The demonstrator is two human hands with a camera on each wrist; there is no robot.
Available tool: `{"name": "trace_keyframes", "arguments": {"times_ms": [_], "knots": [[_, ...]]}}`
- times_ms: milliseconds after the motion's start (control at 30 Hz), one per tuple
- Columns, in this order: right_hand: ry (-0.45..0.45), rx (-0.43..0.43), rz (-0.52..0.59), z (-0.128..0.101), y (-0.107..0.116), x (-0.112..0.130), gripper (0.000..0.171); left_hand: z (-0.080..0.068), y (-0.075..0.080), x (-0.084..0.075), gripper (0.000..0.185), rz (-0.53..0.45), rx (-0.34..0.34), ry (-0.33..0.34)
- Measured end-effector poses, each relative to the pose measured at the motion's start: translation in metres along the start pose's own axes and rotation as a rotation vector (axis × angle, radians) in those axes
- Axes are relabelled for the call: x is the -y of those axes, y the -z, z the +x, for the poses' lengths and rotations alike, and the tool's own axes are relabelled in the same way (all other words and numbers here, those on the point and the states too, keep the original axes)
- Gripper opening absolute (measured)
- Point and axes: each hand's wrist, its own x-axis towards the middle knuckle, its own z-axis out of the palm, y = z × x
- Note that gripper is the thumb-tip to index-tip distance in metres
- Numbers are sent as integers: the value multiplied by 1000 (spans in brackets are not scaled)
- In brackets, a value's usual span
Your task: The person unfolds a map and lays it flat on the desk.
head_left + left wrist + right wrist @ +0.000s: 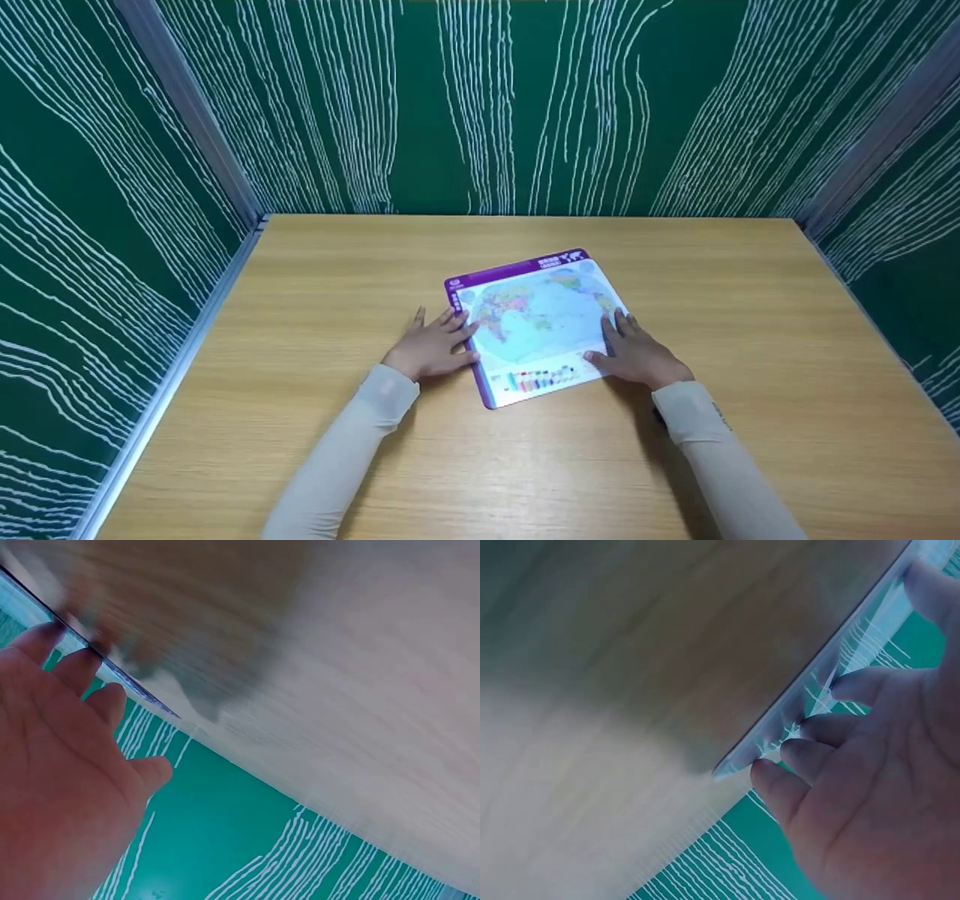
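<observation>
A flat world map board (541, 322) with a purple border lies turned at a slant on the wooden table. My left hand (431, 349) is at its left edge, fingers spread and fingertips over the border. On the opposite side, my right hand (637, 356) rests its fingertips on the map's right edge, thumb near the lower corner. Seen from the left wrist, the board shows as a thin glossy strip (142, 690) along the fingertips. The right wrist view has the same glossy surface (769, 731) edge-on, reflecting the fingers.
The wooden table (337, 262) extends around the board on all sides. Green panels (420, 112) with wavy white lines stand along the back and both sides, joined by grey metal posts (191, 105). A metal rail (172, 375) follows the table's left edge.
</observation>
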Motion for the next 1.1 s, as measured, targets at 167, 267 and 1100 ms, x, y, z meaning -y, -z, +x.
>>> {"name": "trace_keyframes", "arguments": {"times_ms": [167,267,1100], "knots": [[-25,9,39,1,4,-6,89,-5,-2,-6,67,0,-18,-32],[-39,20,71,1,6,-10,90,-7,-4,-9,67,4,-20,-40],[22,-59,26,-5,1,-3,91,5,15,7,67,-59,-73,-5]]}}
